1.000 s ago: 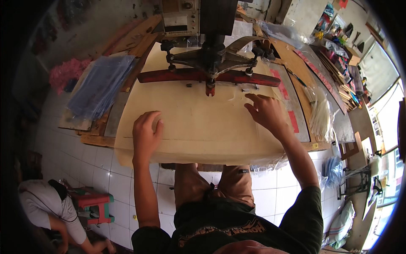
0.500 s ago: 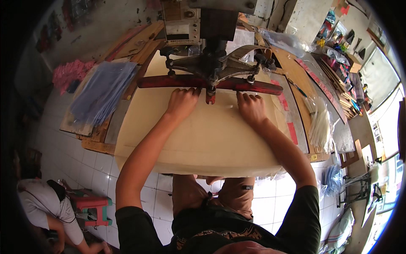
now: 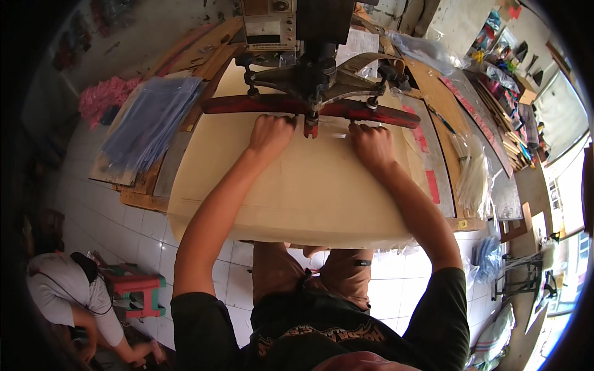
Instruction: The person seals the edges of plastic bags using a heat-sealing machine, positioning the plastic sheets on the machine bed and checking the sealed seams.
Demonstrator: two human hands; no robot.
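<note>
My left hand (image 3: 270, 133) is closed, fingers curled, just in front of the dark red bar (image 3: 247, 104) of a press-like machine. My right hand (image 3: 373, 143) is closed the same way, at the bar's right half. Both hands rest low over a large beige sheet (image 3: 297, 191) that covers the worktable. Faint shiny streaks between the hands suggest something clear, but I cannot make out what the fingers hold. The bar hangs from a dark metal bracket (image 3: 278, 78), with a small red forked piece (image 3: 310, 128) at its middle.
Bluish clear plastic sheets (image 3: 151, 120) are stacked at left, beside a pink heap (image 3: 106, 99). Clear plastic strips (image 3: 473, 176) hang at the table's right side. A control box (image 3: 269, 28) stands behind the bar. At lower left, a person (image 3: 68, 297) bends near a red stool (image 3: 133, 287).
The view has shifted slightly, so the machine and table sit a little higher in the picture. Both hands stay closed by the bar. The streaks between them look more distinct.
</note>
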